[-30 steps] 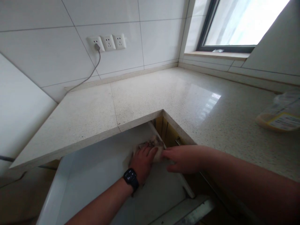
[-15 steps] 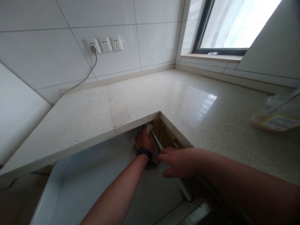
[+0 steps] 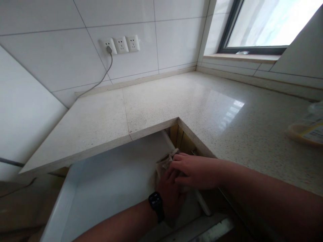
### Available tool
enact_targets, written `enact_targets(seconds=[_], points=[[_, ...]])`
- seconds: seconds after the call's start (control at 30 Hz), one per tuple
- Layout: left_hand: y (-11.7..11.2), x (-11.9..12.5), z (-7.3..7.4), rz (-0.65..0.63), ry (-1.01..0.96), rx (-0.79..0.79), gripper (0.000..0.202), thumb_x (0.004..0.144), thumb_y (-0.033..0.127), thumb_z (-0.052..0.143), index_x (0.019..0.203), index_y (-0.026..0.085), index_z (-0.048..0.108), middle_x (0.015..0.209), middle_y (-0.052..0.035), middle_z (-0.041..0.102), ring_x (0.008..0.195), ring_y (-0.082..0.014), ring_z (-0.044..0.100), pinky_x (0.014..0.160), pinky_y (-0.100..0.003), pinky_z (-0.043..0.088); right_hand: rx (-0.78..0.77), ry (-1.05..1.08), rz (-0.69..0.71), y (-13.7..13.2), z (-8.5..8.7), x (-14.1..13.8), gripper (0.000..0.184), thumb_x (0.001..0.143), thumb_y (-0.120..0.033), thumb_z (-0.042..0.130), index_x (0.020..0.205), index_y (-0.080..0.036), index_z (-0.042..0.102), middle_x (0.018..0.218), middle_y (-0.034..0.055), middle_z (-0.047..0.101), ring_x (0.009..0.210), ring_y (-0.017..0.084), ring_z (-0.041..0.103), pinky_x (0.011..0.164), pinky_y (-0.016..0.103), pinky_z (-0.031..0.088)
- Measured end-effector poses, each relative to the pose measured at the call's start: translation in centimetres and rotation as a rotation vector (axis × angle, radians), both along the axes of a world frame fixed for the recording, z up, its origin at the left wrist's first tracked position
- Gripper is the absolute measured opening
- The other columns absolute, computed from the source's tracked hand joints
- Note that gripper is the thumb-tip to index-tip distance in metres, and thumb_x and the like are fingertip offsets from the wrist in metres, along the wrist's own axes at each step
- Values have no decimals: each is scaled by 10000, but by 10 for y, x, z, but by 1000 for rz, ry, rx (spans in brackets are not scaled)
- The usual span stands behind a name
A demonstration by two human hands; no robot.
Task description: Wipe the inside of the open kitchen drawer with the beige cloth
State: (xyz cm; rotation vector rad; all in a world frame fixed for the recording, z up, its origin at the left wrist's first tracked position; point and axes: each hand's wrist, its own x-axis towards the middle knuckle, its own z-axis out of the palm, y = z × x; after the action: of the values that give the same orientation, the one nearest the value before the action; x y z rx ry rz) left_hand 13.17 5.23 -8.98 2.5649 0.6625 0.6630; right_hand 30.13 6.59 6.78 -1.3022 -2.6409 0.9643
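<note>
A beige-brown cloth lies bunched against the right side of an open white drawer. My left hand, with a black watch on its wrist, grips the cloth inside the drawer; its fingertips are partly covered. From the right, my right hand overlaps it, fingers curled onto the cloth's upper edge by the drawer's side rail. Both hands meet over the rag, which hides part of the drawer floor.
A pale speckled countertop forms an inner corner above the drawer. A clear container with a yellow label stands at the right. Behind are wall sockets with a plugged-in grey cord, and a window.
My left hand has drawn back with the cloth from the drawer's far right corner toward me. My right hand, earlier on the side rail, now touches the cloth. The view has shifted slightly.
</note>
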Motion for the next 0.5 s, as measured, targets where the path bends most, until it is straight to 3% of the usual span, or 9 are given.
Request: enact_targets(seconds=[0.1,0.23,0.4,0.5], points=[[-7,-9,6,-118,64,59,803,779,345,579,1526,229,309,1563,-100,352,1449,-356,246,1157,-569,249,-17,33,5,-1,6,-3,228,892,-286,563,1072,-183,655,1104,107,603,1019,241,570,911,388,458],[-4,-10,2,-176,118,44,799,794,421,578,1529,247,318,1516,-103,434,1398,-343,354,1104,-518,338,67,95,-58,0,11,-5,373,896,-261,561,1263,-197,580,1193,120,576,1108,252,538,955,394,438],[18,-4,0,-143,126,96,815,689,448,694,1447,285,443,1557,-84,369,1429,-375,281,1119,-551,310,107,102,-47,0,9,-3,307,885,-247,569,1185,-201,612,1146,113,580,1082,246,532,949,390,434],[42,0,-2,-69,137,95,729,738,362,660,1428,243,458,1532,-93,403,1423,-324,312,1160,-508,285,103,115,-40,-1,8,-4,350,871,-248,584,1217,-194,581,1163,118,583,1072,248,539,943,392,437]])
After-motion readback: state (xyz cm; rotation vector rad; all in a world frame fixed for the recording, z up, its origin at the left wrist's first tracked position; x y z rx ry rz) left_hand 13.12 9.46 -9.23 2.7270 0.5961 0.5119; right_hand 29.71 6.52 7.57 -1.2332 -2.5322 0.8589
